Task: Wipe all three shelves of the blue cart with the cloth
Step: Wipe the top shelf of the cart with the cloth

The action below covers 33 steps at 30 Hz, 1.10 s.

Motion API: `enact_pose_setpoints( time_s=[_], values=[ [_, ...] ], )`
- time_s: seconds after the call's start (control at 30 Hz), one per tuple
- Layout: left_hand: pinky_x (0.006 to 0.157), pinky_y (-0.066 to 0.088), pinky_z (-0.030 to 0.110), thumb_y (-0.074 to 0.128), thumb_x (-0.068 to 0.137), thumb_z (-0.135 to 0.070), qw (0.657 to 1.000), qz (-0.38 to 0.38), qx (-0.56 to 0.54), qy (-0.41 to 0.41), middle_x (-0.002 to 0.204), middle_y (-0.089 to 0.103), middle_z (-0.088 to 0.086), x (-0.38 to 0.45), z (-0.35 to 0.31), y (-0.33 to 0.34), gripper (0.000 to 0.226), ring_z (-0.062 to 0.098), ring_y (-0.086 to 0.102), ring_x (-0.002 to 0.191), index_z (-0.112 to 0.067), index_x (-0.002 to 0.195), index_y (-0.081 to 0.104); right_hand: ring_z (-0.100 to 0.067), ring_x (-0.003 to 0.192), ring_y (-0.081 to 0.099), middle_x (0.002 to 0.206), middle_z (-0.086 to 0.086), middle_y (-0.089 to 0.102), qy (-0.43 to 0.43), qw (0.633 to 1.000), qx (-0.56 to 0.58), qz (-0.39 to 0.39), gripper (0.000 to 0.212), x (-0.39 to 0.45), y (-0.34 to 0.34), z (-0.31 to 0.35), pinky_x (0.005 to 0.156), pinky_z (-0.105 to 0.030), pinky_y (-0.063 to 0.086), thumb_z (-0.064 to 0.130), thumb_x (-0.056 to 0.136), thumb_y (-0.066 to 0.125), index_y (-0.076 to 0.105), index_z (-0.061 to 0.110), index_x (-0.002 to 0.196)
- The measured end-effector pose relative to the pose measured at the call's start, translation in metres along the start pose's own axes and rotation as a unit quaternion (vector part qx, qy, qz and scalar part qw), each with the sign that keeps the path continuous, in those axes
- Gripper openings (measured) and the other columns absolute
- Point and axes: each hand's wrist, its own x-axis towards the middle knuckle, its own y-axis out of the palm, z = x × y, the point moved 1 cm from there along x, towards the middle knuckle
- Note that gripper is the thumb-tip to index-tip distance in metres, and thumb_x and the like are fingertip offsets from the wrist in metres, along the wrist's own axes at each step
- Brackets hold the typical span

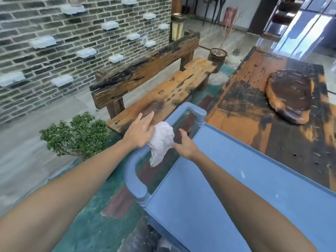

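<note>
The blue cart's top shelf fills the lower right, and its lower shelves are hidden beneath it. Its blue push handle arches along the left end. A pale, crumpled cloth hangs draped over the handle's bar. My left hand lies flat with fingers spread, its palm against the cloth's left side on the bar. My right hand reaches in from the right, thumb raised, with its fingers pinching the cloth's right edge.
A rough wooden bench stands just beyond the handle. A long wooden table with a dark carved tray borders the cart's far side. A small green shrub grows at the left, before a brick wall.
</note>
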Motion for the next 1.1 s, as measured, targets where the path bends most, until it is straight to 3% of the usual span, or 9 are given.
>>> enact_pose_setpoints(
  time_s=[0.13, 0.23, 0.37, 0.43, 0.6, 0.7, 0.8, 0.9, 1.1],
  values=[
    [0.116, 0.022, 0.043, 0.041, 0.102, -0.031, 0.996, 0.071, -0.051, -0.005, 0.154, 0.040, 0.002, 0.040, -0.006, 0.004, 0.055, 0.022, 0.021, 0.148, -0.023, 0.154, 0.028, -0.013, 0.130, 0.047, 0.171, 0.005, 0.023, 0.012, 0.994, 0.103, 0.032, 0.093, 0.031, -0.009, 0.000, 0.094, -0.026, 0.045, 0.015, 0.095, 0.063, 0.004, 0.029, 0.166],
    [0.100, 0.038, 0.031, 0.046, 0.100, -0.030, 0.986, 0.142, -0.085, 0.000, 0.141, 0.055, 0.001, 0.059, -0.005, 0.005, 0.041, 0.018, 0.052, 0.125, -0.022, 0.140, 0.054, -0.019, 0.135, 0.051, 0.156, 0.002, 0.049, 0.017, 0.991, 0.119, 0.064, 0.092, 0.043, -0.006, -0.001, 0.110, -0.040, 0.046, 0.022, 0.091, 0.071, 0.017, 0.028, 0.164],
    [0.064, 0.049, 0.031, 0.055, 0.093, -0.033, 0.977, 0.188, -0.096, 0.006, 0.096, 0.068, 0.004, 0.070, 0.006, -0.003, 0.021, 0.006, 0.061, 0.071, -0.017, 0.102, 0.066, -0.018, 0.106, 0.069, 0.113, 0.001, 0.072, -0.022, 0.992, 0.100, 0.073, 0.038, 0.044, -0.010, -0.010, 0.097, -0.046, 0.058, 0.029, 0.088, 0.079, 0.066, 0.018, 0.122],
    [0.054, 0.043, 0.031, 0.061, 0.088, -0.033, 0.979, 0.175, -0.095, 0.036, 0.076, 0.060, 0.003, 0.072, 0.009, -0.008, 0.023, 0.008, 0.053, 0.058, -0.010, 0.083, 0.060, -0.012, 0.092, 0.070, 0.098, 0.006, 0.073, -0.034, 0.990, 0.121, 0.069, 0.020, 0.037, -0.018, -0.013, 0.082, -0.037, 0.059, 0.030, 0.087, 0.081, 0.070, 0.019, 0.101],
    [0.050, 0.031, 0.022, 0.063, 0.090, -0.043, 0.977, 0.124, -0.016, 0.174, 0.063, 0.051, 0.003, 0.071, 0.003, -0.024, 0.039, 0.010, 0.043, 0.052, -0.012, 0.070, 0.049, 0.006, 0.076, 0.067, 0.080, 0.023, 0.071, -0.063, 0.980, 0.185, 0.045, 0.011, 0.012, -0.043, -0.005, 0.063, -0.011, 0.048, 0.017, 0.090, 0.079, 0.069, 0.021, 0.093],
    [0.052, 0.034, 0.040, 0.061, 0.090, -0.052, 0.969, 0.100, -0.013, 0.228, 0.064, 0.051, 0.009, 0.066, -0.006, -0.032, 0.047, 0.024, 0.045, 0.055, -0.011, 0.071, 0.049, 0.004, 0.079, 0.067, 0.087, 0.018, 0.072, -0.079, 0.981, 0.176, -0.017, 0.013, -0.010, -0.057, 0.001, 0.065, -0.012, 0.049, 0.014, 0.092, 0.077, 0.068, 0.020, 0.100],
    [0.049, 0.027, 0.034, 0.060, 0.083, -0.068, 0.963, 0.062, -0.016, 0.261, 0.057, 0.041, -0.001, 0.059, -0.017, -0.043, 0.057, 0.014, 0.035, 0.049, -0.015, 0.067, 0.044, -0.006, 0.094, 0.070, 0.106, 0.003, 0.074, -0.087, 0.974, 0.193, -0.080, 0.023, -0.038, -0.067, 0.002, 0.078, -0.022, 0.056, 0.010, 0.096, 0.072, 0.069, 0.013, 0.119],
    [0.048, 0.023, 0.028, 0.061, 0.076, -0.076, 0.956, 0.034, -0.022, 0.290, 0.053, 0.037, -0.007, 0.047, -0.030, -0.051, 0.062, 0.009, 0.032, 0.046, -0.019, 0.063, 0.040, -0.007, 0.098, 0.069, 0.105, 0.010, 0.073, -0.100, 0.967, 0.187, -0.142, 0.022, -0.070, -0.071, 0.007, 0.084, -0.024, 0.055, 0.009, 0.100, 0.067, 0.068, 0.012, 0.122],
    [0.054, 0.024, 0.027, 0.065, 0.086, -0.057, 0.918, 0.130, -0.100, 0.360, 0.062, 0.035, -0.003, 0.030, -0.068, -0.040, 0.055, 0.007, 0.030, 0.054, -0.013, 0.068, 0.038, 0.003, 0.093, 0.064, 0.098, 0.022, 0.068, -0.076, 0.954, 0.164, -0.240, 0.013, -0.134, -0.058, 0.004, 0.081, -0.016, 0.048, 0.017, 0.106, 0.057, 0.062, 0.025, 0.115]
  ],
)
